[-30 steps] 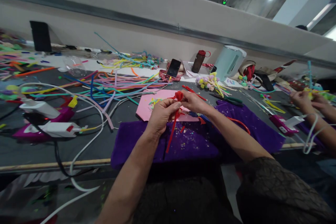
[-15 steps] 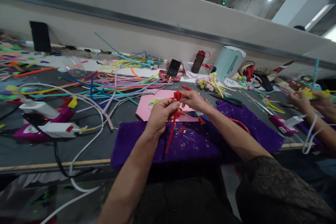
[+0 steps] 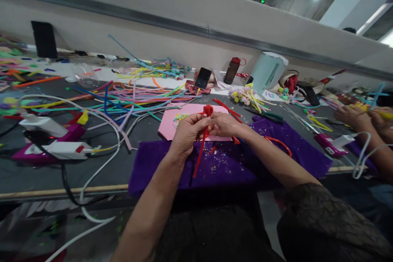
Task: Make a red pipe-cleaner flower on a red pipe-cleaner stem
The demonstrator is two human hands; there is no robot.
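Note:
My left hand pinches a red pipe cleaner whose upper end is coiled into a small red bud. The straight tail hangs down and slants left over the purple cloth. Close against it, my right hand has its fingers closed on the red pipe cleaner just below the bud; the exact grip is partly hidden. Beneath both hands lies a pink board with small colored scraps on it. Loose red pipe cleaners lie just beyond my right hand.
Many colored pipe cleaners spread across the left of the table. Power strips with white cables flank me. Pliers rest right of the board. Behind stand a phone, bottle and kettle. Another person's hands work at far right.
My right hand has dropped slightly from beside the bud to below it, its fingers now curled closer to my left hand. The bud and tail stay nearly in place.

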